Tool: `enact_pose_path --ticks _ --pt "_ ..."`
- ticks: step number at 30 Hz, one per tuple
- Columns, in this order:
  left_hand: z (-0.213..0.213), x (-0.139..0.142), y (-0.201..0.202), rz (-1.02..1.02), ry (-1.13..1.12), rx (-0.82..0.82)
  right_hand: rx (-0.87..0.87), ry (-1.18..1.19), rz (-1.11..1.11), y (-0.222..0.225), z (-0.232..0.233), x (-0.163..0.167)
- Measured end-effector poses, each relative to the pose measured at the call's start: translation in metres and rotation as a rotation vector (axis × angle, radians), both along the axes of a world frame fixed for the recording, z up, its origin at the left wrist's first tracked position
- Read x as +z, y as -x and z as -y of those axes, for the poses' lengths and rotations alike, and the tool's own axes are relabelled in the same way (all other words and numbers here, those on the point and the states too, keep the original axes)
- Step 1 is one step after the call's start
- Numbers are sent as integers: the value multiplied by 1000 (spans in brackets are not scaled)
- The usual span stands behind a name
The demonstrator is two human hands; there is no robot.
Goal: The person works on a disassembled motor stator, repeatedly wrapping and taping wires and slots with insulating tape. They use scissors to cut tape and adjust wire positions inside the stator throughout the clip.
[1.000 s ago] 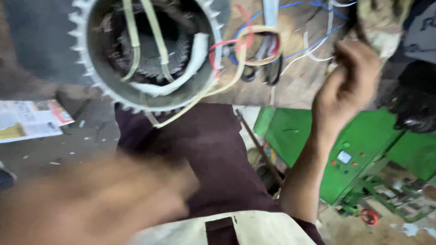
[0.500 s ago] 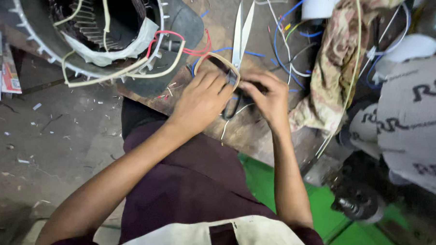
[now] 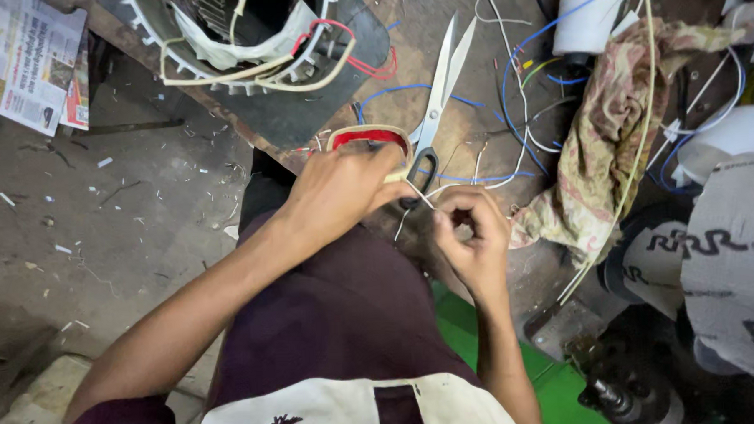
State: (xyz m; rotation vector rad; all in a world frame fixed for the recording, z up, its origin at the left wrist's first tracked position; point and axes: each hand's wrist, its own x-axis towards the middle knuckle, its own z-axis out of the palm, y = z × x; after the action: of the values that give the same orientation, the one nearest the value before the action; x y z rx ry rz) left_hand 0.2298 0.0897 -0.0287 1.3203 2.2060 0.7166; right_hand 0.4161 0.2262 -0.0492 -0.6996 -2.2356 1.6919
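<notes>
Left hand [image 3: 343, 192] and right hand [image 3: 470, 234] both pinched shut on thin white wire [image 3: 416, 192], stretched between fingertips, just below scissors [image 3: 436, 101]. Probably light, limp, slippery; best gripped near ends.

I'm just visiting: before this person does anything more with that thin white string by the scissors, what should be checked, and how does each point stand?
1. Both hands on the string: ok. The left hand and right hand pinch the thin white string between them.
2. String taut, not snagged: cannot tell; part is hidden by fingers.
3. Scissors within reach: ok, lying open on the bench just beyond the hands.
4. Blades clear of fingers: ok, they point away.
5. Loose coloured wires clear of the string: not ok, they sprawl close by.
6. Motor stator steady: cannot tell.
</notes>
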Motion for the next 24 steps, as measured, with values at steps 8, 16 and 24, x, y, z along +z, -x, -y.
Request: enact_pose_path --ticks 8,16,24 --pt "35 2 -36 259 -225 -148 -307 463 118 -68 28 -10" --pt "43 -2 -54 321 28 -263 -266 520 80 -85 65 1" --pt "49 -5 -59 515 -33 -344 -245 198 311 -93 76 12"
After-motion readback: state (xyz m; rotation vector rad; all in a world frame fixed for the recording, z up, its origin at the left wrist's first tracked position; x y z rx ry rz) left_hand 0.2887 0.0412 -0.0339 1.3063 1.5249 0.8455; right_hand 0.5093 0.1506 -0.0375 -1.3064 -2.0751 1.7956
